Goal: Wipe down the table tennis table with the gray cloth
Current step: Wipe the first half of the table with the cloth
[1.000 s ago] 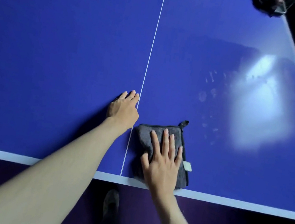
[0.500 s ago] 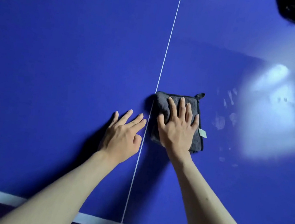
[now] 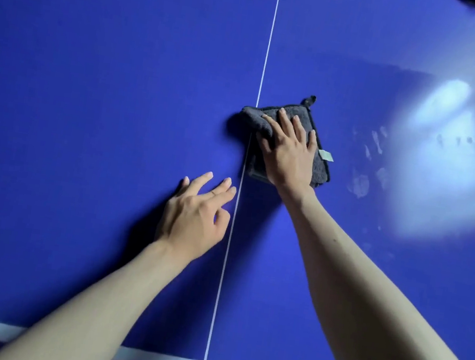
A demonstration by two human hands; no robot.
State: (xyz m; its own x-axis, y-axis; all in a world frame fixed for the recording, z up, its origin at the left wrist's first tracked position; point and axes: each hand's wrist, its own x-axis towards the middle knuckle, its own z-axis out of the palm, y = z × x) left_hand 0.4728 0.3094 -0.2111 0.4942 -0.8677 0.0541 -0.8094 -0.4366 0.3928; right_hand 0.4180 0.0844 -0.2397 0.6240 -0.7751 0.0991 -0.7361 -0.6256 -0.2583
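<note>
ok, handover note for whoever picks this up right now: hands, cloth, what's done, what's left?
Right hand: flat on the gray cloth, pressing it to the table tennis table, fingers straight.
Left hand: holds nothing, fingers spread, beside the white centre line.
Cloth: straddles the centre line, its left corner bunched; a pale tag sticks out on its right.
Done: cannot judge from here.
Left: smudges and handprints remain just right of the cloth; wipe those next, probably.
</note>
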